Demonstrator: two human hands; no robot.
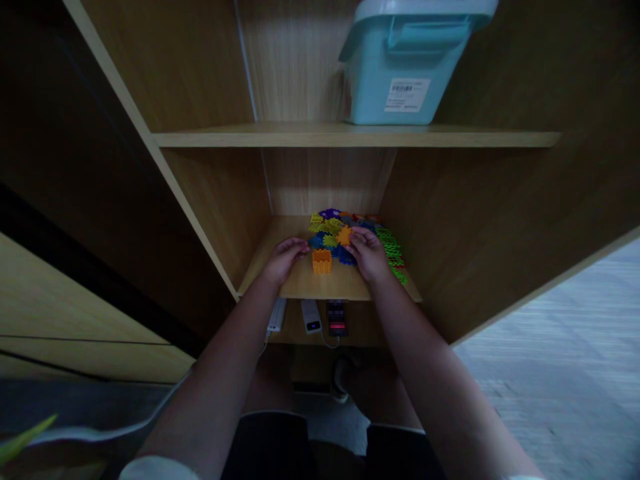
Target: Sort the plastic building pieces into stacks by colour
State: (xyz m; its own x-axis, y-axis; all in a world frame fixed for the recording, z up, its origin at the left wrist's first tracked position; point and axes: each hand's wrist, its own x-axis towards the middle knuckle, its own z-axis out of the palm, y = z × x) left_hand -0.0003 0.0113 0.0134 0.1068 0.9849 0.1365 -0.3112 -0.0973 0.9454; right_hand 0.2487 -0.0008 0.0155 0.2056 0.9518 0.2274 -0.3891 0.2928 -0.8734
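Observation:
An orange toothed plastic building piece [344, 235] is pinched between the thumb and fingers of my right hand [369, 253]. To the left, my left hand [287, 259] has its fingertips pressed together beside a dark blue piece; whether it grips anything is hard to make out. Between the hands, nearer the shelf's front, an orange open box [322, 262] joined from such pieces stands on the wooden shelf [300, 288]. Behind it lies a pile of loose pieces, among them yellow pieces [333, 227], purple pieces [330, 213] and a row of green pieces [390, 247] along the right.
A light blue lidded storage bin [370, 87] stands on the upper shelf [300, 139]. Beneath my hands, a lower ledge carries a white power bank [311, 315], a dark phone [337, 319] with a cable, and another white device [277, 315]. Cabinet walls enclose both sides.

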